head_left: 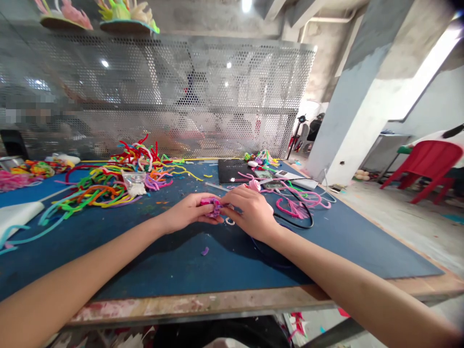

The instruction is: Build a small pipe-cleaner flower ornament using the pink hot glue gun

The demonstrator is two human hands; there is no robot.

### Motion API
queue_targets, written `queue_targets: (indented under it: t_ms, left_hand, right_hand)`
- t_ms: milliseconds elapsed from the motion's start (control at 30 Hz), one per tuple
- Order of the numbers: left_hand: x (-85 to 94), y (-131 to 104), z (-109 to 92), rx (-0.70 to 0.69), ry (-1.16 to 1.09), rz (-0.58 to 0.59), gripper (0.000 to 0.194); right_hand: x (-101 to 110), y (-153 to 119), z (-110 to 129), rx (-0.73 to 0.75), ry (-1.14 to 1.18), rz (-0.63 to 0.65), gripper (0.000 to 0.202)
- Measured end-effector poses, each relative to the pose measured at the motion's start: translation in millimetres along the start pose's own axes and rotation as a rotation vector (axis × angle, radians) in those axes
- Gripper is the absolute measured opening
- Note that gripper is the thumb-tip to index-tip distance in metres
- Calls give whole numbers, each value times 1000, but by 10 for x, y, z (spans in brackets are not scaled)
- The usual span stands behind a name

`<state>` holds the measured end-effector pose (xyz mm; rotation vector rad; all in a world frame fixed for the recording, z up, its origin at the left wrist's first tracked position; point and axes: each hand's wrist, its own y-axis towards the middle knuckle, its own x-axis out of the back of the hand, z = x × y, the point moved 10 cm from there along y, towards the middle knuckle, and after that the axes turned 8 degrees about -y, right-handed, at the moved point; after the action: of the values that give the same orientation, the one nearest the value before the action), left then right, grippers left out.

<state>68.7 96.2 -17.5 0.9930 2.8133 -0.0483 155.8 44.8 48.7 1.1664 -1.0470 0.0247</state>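
I have both hands together over the blue table mat [337, 251], with one small pink-and-purple fuzzy bundle [212, 207] between them. My left hand [192, 212] grasps it, thumb across the front and fingers beneath. My right hand [250, 210] is bent over its right side, fingertips up against it; I cannot tell whether they pinch it.

One white ring [229, 222] lies just beside my right hand, and one purple scrap [205, 251] lies nearer me. To the left is one big heap of fuzzy sticks [101, 186] in many colours, too tangled to count, with one clear bag [135, 183] of white bits on it. Beyond my hands lies one flat black case [231, 171]. Right of that I see one pink tassel [295, 209], one black cable [309, 218] curving around it, and several pink strands [319, 199].

Two colourful ornaments [126, 19] sit at the top of one perforated metal panel [170, 96] behind the table. Off to the right, at least one red chair [431, 157] stands on the floor.
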Motion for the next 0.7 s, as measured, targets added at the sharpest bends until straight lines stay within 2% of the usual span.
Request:
queue_targets:
  t_ms: [267,400,567,700]
  left_hand:
    - [-48,-63,-64,-20,108,-158,23]
    - [-68,-68,-60,-25,125,-190,18]
    - [-75,-58,-142,-114,-118,-224,21]
    - [-92,-57,-146,-98,-271,-223,23]
  right_hand:
    - [-5,-11,136,77,-86,2,14]
    - [-28,2,231,120,-173,25,18]
    - [102,44,57,1,-117,-61,13]
    - [198,40,-90,-86,-41,-128,11]
